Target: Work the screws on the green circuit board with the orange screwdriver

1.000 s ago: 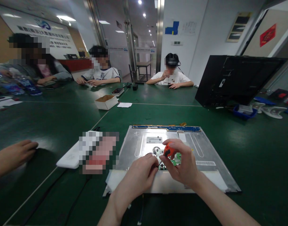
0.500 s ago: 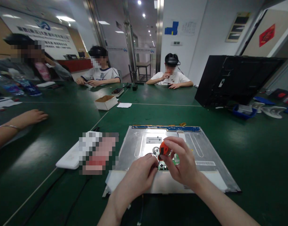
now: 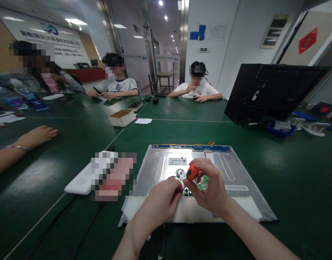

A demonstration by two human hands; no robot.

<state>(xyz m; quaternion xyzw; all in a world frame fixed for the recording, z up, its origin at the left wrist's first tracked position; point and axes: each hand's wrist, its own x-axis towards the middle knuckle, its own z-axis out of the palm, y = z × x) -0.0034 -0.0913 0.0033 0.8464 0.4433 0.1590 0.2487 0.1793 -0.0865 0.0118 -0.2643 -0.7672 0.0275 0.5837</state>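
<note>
A silver metal display panel (image 3: 160,173) lies flat on the green table before me, with a green circuit board (image 3: 203,182) on its middle. My right hand (image 3: 210,187) pinches the orange and black handle of a screwdriver (image 3: 193,172) above the board; fingers hide the shaft and tip. My left hand (image 3: 166,196) rests low over the panel, thumb and fingers pressed together at the board's left edge. What they hold, if anything, is hidden. Along the panel's far edge runs a blue circuit strip (image 3: 187,147).
Left of the panel lie a white power bank (image 3: 80,180) and a blurred pink item (image 3: 115,177). Farther off stand a small open box (image 3: 122,118) and a black monitor (image 3: 271,92). A co-worker's hand (image 3: 41,137) rests at left; several people sit around the table.
My right hand has shifted slightly, and the screwdriver handle has tilted and moved a little to the right. My left hand stays in place. The co-worker's hand at left has slid slightly right.
</note>
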